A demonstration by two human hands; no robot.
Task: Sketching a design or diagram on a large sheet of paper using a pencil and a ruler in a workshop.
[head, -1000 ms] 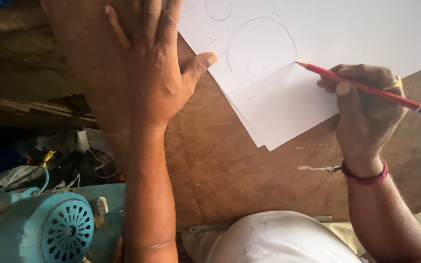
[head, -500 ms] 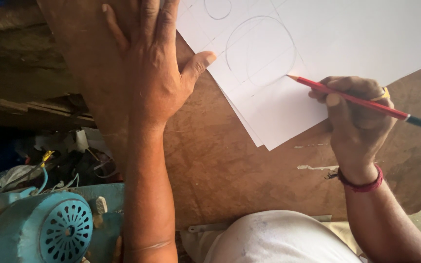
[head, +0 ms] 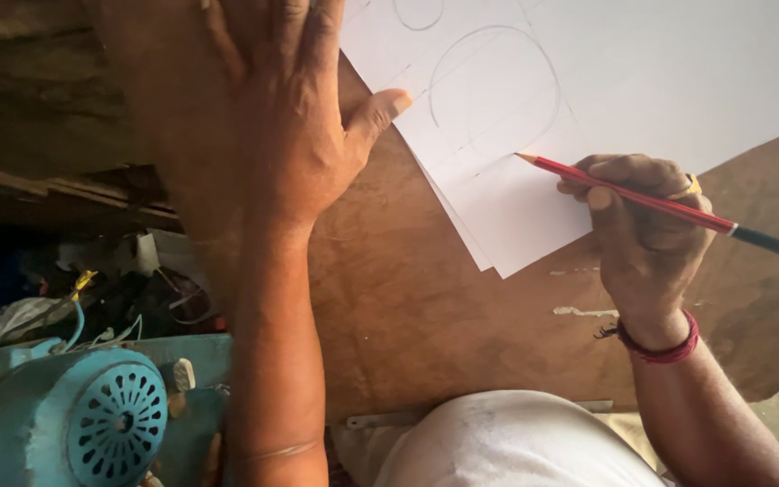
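My left hand [head: 272, 117] lies flat with fingers spread on the brown wooden board [head: 426, 316], its thumb pressing the left edge of the white paper sheets [head: 642, 81]. Pencilled curves and straight lines [head: 498, 90] are drawn on the top sheet. My right hand [head: 642, 234] grips a red pencil [head: 651, 203] with a black end; its tip touches the paper just below the large drawn curve. A red thread band circles that wrist and a ring sits on one finger.
A turquoise motor housing with a vented round cover [head: 83, 424] stands at the lower left, with wires and clutter [head: 92, 289] behind it. A metal strip [head: 389, 419] lies at the board's near edge. My white-clad body [head: 516, 442] fills the bottom centre.
My right hand has slid left with the pencil, bringing the tip from the paper's lower right toward the bottom of the large curve. The left hand has stayed pressed in place.
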